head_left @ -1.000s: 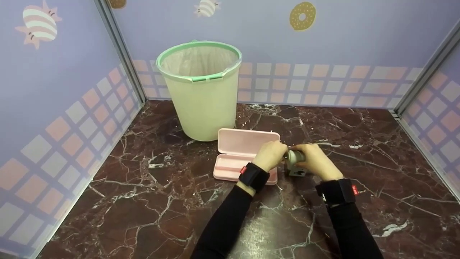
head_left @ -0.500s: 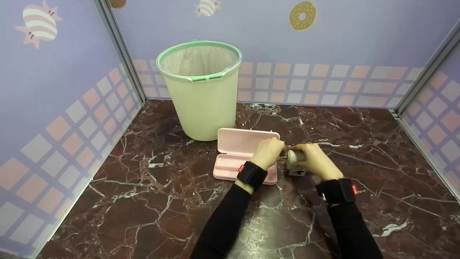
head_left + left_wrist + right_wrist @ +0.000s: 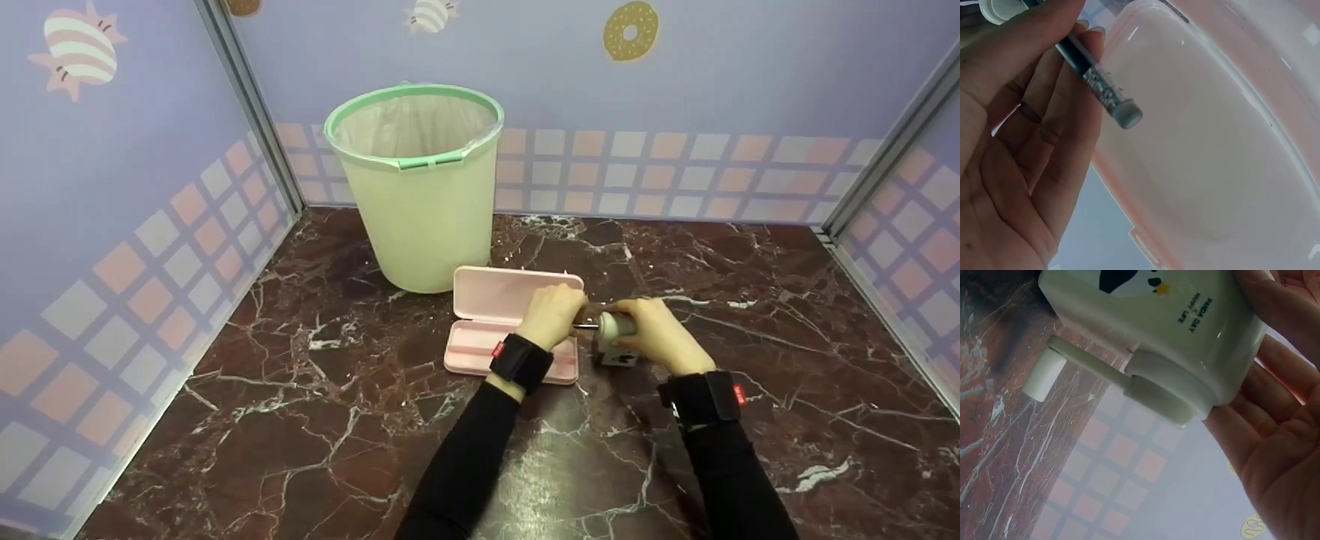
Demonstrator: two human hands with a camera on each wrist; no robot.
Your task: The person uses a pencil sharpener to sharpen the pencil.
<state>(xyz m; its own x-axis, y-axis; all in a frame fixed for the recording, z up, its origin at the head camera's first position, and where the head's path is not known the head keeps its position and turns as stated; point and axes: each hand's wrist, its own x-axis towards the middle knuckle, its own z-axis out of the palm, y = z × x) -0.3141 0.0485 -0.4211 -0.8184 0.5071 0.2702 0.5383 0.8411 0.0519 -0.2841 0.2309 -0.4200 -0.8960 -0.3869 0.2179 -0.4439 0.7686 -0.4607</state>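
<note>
My left hand pinches a dark pencil between thumb and fingers, its grey eraser end sticking out in the left wrist view. A short length of the pencil shows between that hand and the white crank pencil sharpener. Whether its tip is still inside cannot be seen. My right hand grips the sharpener's body from the right and above. In the right wrist view the sharpener bears a panda print, and its crank handle stands free of the fingers. An open pink pencil case lies under and behind the left hand.
A pale green bin with a liner and green rim stands behind the pencil case. The dark red marbled table is bounded by patterned panels at the back and both sides.
My left hand has moved left, away from the sharpener, and more of the pencil now shows between them. The right hand and sharpener have stayed in place.
</note>
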